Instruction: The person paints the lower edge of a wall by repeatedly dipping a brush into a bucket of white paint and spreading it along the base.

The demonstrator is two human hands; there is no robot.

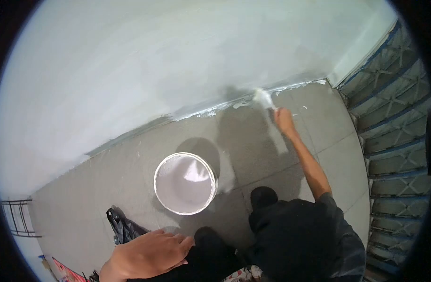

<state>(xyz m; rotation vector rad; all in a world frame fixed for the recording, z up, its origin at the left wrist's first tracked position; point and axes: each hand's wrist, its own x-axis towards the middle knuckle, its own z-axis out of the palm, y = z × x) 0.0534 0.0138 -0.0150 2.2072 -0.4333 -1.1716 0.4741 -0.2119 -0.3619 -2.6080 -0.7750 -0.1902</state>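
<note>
My right hand (284, 122) grips a paintbrush (264, 98) by its handle, out at arm's length. The white-coated bristles touch the seam where the wall (168, 56) meets the tiled floor (290, 155). Wet white paint (208, 113) lies along that seam and smears onto the floor edge. A round white bucket (213, 197) holds pale paint and stands between my hands. My left hand (152, 254) hangs loosely near my left knee, its fingers slightly bent and partly hidden, with nothing visible in it.
A black plastic bag (125, 225) lies on the floor beyond my left hand. A folding metal gate (389, 122) lines the right side. At the far left is a dark wire rack (20, 218). My dark shoe (264, 196) is planted right of the bucket.
</note>
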